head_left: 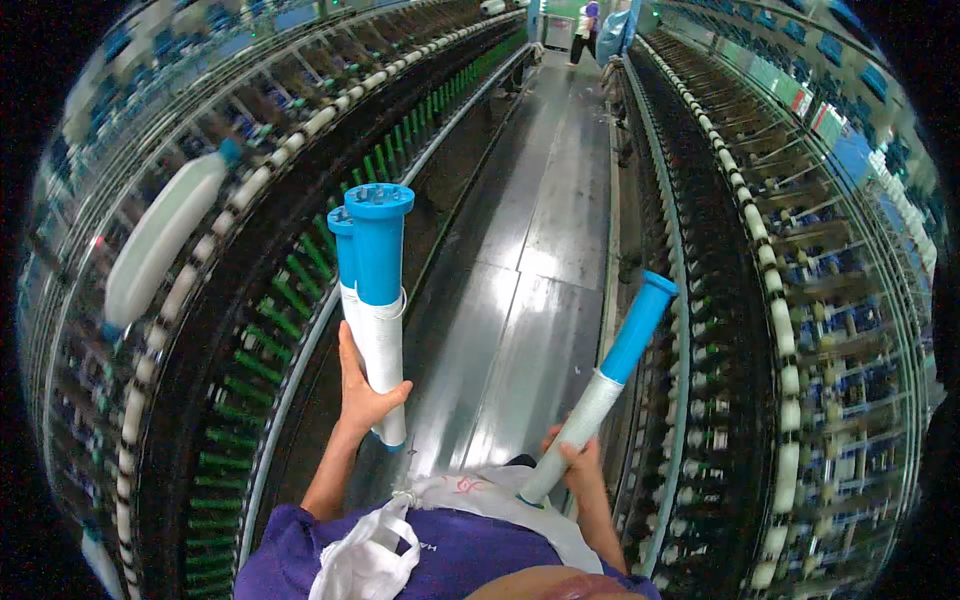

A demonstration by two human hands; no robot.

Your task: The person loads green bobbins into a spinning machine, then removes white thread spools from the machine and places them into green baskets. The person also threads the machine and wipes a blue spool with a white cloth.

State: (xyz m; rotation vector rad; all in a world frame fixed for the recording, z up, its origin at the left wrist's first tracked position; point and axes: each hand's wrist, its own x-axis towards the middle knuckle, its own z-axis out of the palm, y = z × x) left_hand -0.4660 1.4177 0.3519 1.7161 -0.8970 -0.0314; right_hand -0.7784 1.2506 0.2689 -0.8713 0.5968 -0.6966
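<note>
My left hand [370, 392] is closed around two blue bobbins [380, 250] wound partly with white yarn. They stand nearly upright side by side, their wide blue flanged ends on top. My right hand [580, 455] grips a single blue bobbin [612, 365] with white yarn on its lower part. It leans to the right, its blue end up and its lower end close to the white apron [480, 492] at my waist. The fingers around the bobbins are partly hidden behind them.
Long spinning frames line both sides: green spindles [270, 365] and white rollers [205, 248] on the left, more white rollers [775, 285] on the right. A large white yarn package [165, 240] hangs at left. A shiny metal aisle [520, 300] runs between, with a person [584, 32] far ahead.
</note>
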